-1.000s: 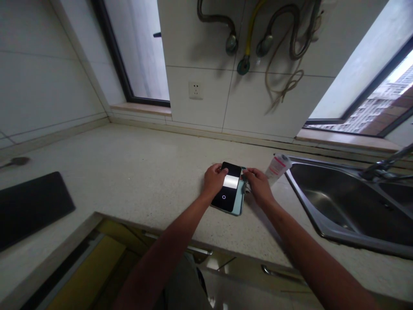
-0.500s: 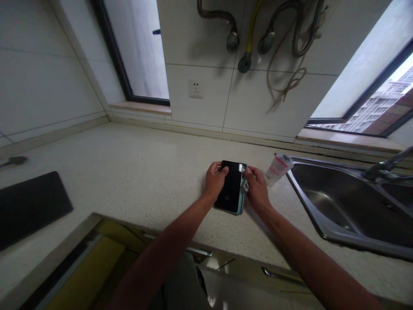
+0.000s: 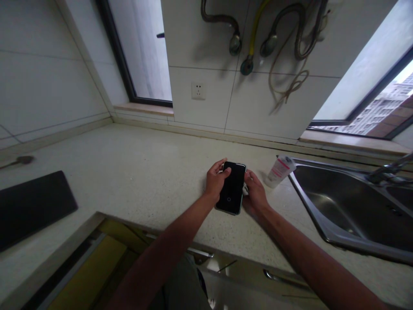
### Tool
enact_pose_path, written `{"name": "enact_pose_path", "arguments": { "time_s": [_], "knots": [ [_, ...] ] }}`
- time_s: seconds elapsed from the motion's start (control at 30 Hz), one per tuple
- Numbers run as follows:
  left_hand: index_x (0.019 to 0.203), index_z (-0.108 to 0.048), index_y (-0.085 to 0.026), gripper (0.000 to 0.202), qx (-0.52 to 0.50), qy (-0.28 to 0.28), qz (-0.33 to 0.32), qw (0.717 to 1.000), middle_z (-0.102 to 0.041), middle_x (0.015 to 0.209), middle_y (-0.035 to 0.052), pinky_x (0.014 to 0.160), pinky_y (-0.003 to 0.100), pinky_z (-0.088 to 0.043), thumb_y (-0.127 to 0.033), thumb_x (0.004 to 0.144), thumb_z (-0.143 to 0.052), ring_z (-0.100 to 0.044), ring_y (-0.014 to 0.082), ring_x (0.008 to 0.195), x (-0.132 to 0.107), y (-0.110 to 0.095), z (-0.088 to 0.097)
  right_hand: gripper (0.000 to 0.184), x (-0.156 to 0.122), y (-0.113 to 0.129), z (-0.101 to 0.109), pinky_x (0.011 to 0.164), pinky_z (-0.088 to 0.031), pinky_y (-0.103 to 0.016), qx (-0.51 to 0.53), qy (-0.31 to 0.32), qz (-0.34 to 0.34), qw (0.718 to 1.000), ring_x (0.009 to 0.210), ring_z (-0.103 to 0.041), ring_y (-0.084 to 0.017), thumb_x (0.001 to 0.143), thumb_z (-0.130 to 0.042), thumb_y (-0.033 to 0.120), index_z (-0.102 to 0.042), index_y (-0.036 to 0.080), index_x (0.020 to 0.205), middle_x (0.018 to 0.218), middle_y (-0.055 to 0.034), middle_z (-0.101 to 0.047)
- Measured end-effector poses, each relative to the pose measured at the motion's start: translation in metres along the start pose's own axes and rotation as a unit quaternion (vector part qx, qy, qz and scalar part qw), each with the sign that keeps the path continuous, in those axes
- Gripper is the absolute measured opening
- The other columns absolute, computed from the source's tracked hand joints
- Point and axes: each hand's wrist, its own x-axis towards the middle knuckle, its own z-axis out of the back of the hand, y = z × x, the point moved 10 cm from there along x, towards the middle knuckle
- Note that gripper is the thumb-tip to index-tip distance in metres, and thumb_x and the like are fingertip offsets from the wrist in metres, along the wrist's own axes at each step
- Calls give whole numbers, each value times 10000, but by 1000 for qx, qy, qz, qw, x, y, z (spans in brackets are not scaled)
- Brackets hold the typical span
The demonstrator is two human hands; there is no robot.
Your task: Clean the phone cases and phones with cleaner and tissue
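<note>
A black smartphone (image 3: 231,193) lies face up on the worktop (image 3: 135,172), tilted slightly, its screen dark. The left hand (image 3: 216,180) sits at its upper left edge, the grip half open, with fingertips (image 3: 227,172) resting on the screen. The right hand (image 3: 254,190) is curled against the right edge, beside a small white object (image 3: 245,189); how firmly either grip has hold of the phone cannot be told. Just right of the right hand stands a white tube (image 3: 280,171), near the rim of a steel sink (image 3: 306,193). Far left lies a black mat (image 3: 32,204). Above, hoses (image 3: 298,34) hang on the tiled wall over a socket (image 3: 198,91).
</note>
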Motion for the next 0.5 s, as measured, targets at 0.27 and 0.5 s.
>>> {"name": "enact_pose_path", "arguments": {
  "time_s": [0.27,0.5],
  "knots": [
    [1186,-662,-207,678,-62,-18,17,998,-636,790,-16,740,276,-476,-287,547,-873,-597,128,719,6,2,9,501,2,-3,-12,664,-486,-297,-65,50,-7,997,859,-601,-217,630,-733,676,-622,249,867,855,-10,-669],
    [908,-691,-160,442,-129,-6,4,992,-690,872,23,838,318,-480,-307,537,-880,-626,152,789,14,-6,11,464,6,-8,-5,543,-435,-269,-90,60,-59,992,692,-574,-181,644,-752,631,-633,212,803,760,-17,-648]
  ]
}}
